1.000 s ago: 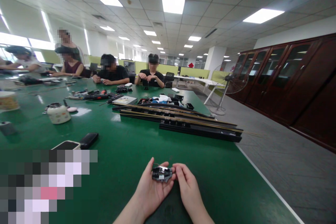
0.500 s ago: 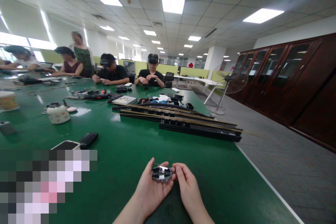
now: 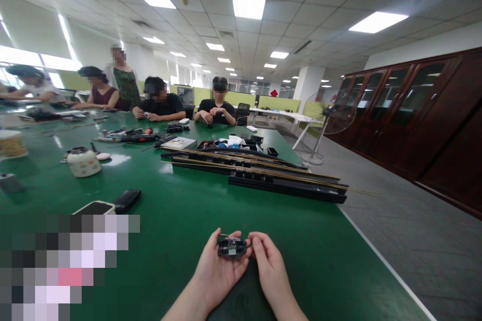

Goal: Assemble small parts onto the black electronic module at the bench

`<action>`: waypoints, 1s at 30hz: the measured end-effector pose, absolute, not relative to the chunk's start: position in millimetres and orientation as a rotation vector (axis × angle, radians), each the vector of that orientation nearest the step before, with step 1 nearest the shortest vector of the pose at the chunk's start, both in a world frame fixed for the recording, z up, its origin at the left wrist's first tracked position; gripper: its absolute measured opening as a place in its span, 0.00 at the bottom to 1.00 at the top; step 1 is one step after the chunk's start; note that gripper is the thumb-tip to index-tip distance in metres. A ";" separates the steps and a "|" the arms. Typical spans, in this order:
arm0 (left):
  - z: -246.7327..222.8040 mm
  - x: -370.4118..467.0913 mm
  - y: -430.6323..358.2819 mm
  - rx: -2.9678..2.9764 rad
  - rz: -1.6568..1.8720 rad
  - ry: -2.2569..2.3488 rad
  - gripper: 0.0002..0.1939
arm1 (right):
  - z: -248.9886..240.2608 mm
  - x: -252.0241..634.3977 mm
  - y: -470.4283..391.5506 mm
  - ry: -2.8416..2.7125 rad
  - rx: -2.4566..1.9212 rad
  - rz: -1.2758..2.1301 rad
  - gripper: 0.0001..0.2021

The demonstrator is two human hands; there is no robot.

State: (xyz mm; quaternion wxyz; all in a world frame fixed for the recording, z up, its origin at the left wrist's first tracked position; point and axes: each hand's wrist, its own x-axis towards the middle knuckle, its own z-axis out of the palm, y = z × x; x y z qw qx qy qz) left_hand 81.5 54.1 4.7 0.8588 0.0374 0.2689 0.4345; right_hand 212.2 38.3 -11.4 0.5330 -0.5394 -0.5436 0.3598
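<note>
A small black device [image 3: 232, 249] with exposed metal inner parts rests across the fingers of my left hand [image 3: 222, 273], which is turned palm up and cradles it. From its upper left edge a thin brownish wire [image 3: 224, 235] runs out near my thumb. My right hand [image 3: 269, 261] is at the device's right end, thumb and index finger pinched together there. Whatever sits between those fingertips is too small to make out. Both hands are held above the green table [image 3: 312, 261].
Ahead lie long black rails [image 3: 286, 188] with thin brass-coloured rods [image 3: 256, 163]. To the left are a white jar [image 3: 83, 162], a black case [image 3: 128, 201] and a phone-like device [image 3: 94, 207]. Tools [image 3: 137, 137] lie farther back. Several people sit across the table; one stands.
The device has tipped slightly in my left hand, so its metal part shines less. My hands stay almost in place. The standing person in the background has shifted right.
</note>
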 end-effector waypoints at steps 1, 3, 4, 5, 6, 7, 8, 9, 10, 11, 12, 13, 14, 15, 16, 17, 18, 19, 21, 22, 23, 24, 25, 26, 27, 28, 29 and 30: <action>5.0 81.7 53.9 0.078 0.917 0.572 0.15 | -12.1 212.5 38.4 -1.293 -1.291 0.857 0.15; 5.4 82.0 53.6 0.073 0.925 0.584 0.15 | -13.1 213.0 38.5 -1.292 -1.299 0.848 0.15; 5.4 82.2 53.5 0.071 0.928 0.588 0.15 | -13.3 213.0 38.3 -1.292 -1.300 0.838 0.15; 5.3 82.2 53.5 0.068 0.930 0.590 0.16 | -13.3 212.9 38.1 -1.293 -1.297 0.828 0.14; 5.1 82.2 53.4 0.067 0.931 0.589 0.16 | -13.1 212.6 37.7 -1.295 -1.293 0.821 0.14; 4.9 82.2 53.4 0.067 0.932 0.587 0.16 | -12.8 212.2 37.2 -1.302 -1.287 0.819 0.14; 4.6 82.2 53.5 0.065 0.934 0.585 0.16 | -12.4 211.6 36.7 -1.315 -1.280 0.821 0.14; 4.5 82.3 53.6 0.062 0.933 0.582 0.16 | -11.9 211.0 36.0 -1.335 -1.271 0.821 0.13; 4.4 82.4 53.6 0.058 0.932 0.577 0.16 | -11.4 210.3 35.3 -1.364 -1.259 0.813 0.13; 4.5 82.6 53.7 0.054 0.930 0.570 0.16 | -11.0 209.7 34.5 -1.398 -1.244 0.792 0.12; 4.7 82.8 53.8 0.051 0.925 0.562 0.15 | -10.7 209.1 33.7 -1.435 -1.230 0.759 0.11; 4.9 83.1 53.9 0.053 0.918 0.553 0.15 | -10.5 208.6 32.9 -1.472 -1.218 0.721 0.10; 5.1 83.4 54.0 0.056 0.913 0.545 0.15 | -10.3 208.1 32.1 -1.505 -1.212 0.687 0.11; 5.2 83.5 54.1 0.060 0.910 0.537 0.15 | -10.2 207.7 31.5 -1.532 -1.212 0.664 0.12; 5.3 83.6 54.3 0.063 0.910 0.532 0.15 | -10.0 207.2 30.9 -1.553 -1.218 0.656 0.13; 5.3 83.7 54.5 0.066 0.912 0.529 0.15 | -9.6 206.8 30.4 -1.567 -1.228 0.658 0.14; 5.3 83.6 54.8 0.065 0.915 0.529 0.15 | -9.0 206.3 30.0 -1.577 -1.241 0.666 0.15; 5.2 83.4 54.9 0.064 0.918 0.530 0.15 | -8.2 205.8 29.8 -1.584 -1.252 0.676 0.15; 5.2 83.0 55.1 0.063 0.921 0.536 0.15 | -6.2 204.9 29.6 -1.594 -1.276 0.696 0.15; 5.1 82.8 55.0 0.064 0.922 0.536 0.15 | -5.2 204.4 29.5 -1.598 -1.288 0.705 0.15; 5.0 82.7 54.9 0.066 0.922 0.538 0.15 | -4.2 204.0 29.5 -1.599 -1.299 0.715 0.15; 4.7 82.6 54.8 0.069 0.921 0.538 0.15 | -3.4 203.7 29.4 -1.598 -1.309 0.721 0.15; 4.4 82.5 54.7 0.073 0.920 0.539 0.15 | -2.8 203.4 29.4 -1.594 -1.317 0.726 0.15; 3.9 82.4 54.7 0.076 0.919 0.542 0.15 | -2.4 203.2 29.3 -1.591 -1.322 0.731 0.15; 3.4 82.4 54.8 0.076 0.918 0.544 0.15 | -2.1 203.0 29.3 -1.590 -1.325 0.735 0.15; 2.7 82.4 55.0 0.076 0.916 0.546 0.15 | -1.9 203.0 29.2 -1.591 -1.326 0.739 0.14; 2.1 82.4 55.3 0.075 0.917 0.547 0.14 | -1.7 203.1 29.2 -1.595 -1.327 0.741 0.13; 1.6 82.4 55.6 0.076 0.917 0.544 0.14 | -1.5 203.2 29.3 -1.601 -1.328 0.741 0.13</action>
